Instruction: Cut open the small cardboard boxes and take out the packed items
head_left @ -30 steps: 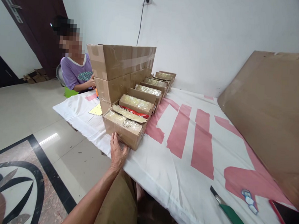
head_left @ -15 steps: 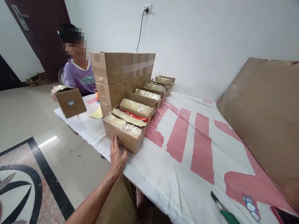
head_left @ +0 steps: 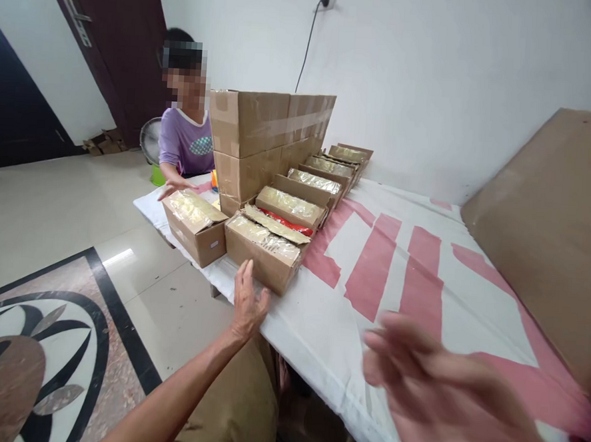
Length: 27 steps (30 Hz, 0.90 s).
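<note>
Close to the front corner of the nearest open carton, my left hand is open, fingers spread; I cannot tell whether the fingertips touch it. That carton holds something in shiny clear wrap, with a cardboard flap lying on top. My right hand is blurred over the near table, with fingers apart and nothing visible in it. Another open carton sits to the left on the table edge, with a co-worker's hand at its far end. A red packet shows behind the nearest carton's flap.
Taped closed cartons are stacked beside a row of open cartons. A large cardboard sheet leans at the right. The table has a white cloth with pink patches. A co-worker sits across, near a fan.
The carton held by the co-worker has come down onto the table edge beside the nearest carton. My right hand has entered at lower right, covering the knife area. The view has shifted left.
</note>
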### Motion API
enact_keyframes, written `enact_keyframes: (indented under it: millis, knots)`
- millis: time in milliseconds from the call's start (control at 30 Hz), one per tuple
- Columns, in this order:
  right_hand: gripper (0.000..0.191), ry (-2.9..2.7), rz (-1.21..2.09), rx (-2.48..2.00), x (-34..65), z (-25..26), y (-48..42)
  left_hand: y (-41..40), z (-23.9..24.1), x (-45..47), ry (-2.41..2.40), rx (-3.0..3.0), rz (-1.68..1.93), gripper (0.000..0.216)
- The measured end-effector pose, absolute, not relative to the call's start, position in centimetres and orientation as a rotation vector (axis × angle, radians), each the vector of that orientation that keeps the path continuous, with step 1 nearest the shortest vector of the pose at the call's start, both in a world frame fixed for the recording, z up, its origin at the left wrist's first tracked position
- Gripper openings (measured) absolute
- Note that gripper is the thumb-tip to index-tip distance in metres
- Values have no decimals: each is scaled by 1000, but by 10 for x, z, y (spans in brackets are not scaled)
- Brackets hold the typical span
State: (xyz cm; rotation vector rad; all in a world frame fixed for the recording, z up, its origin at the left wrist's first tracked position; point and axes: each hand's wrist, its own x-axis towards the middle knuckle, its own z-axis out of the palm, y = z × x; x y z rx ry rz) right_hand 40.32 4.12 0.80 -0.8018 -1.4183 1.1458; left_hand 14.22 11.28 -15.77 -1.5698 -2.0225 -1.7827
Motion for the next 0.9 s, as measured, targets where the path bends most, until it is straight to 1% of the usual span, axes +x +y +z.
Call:
enact_keyframes:
  millis: [100,167,267,367,433,467,567,633,800,900]
  knots:
    - [20,-1353,1383,-751,346,11,52,95,-127,117,-1739,-1578,-1736,64]
    - [23,-1385,1497,-800,314,-1,58,88,-100,82,-1637,-1464,-1707,61]
    - [30,-1489,1604,-877,275,-28,72,86,-65,10,-1713,-1224,-1744,61]
    - [34,-1613,1620,-885,234,-50,93,98,-45,-63,-1935,-998,-1936,73]
    - [44,-1741,1564,-891,201,-59,110,114,-41,-102,-2076,-843,-2136,82]
    - [51,-1811,1523,-896,184,-62,119,124,-42,-118,-2125,-804,-2202,83]
    - [72,-1967,1405,-920,132,-68,142,153,-52,-149,-2254,-819,-2340,68]
    - [80,-2010,1330,-944,105,-72,154,163,-60,-158,-2334,-880,-2420,57]
    - [90,-2005,1227,-999,78,-79,155,145,-70,-165,-2375,-897,-2534,50]
    - [88,-2021,1228,-965,81,-74,135,109,-67,-166,-2399,-816,-2513,43]
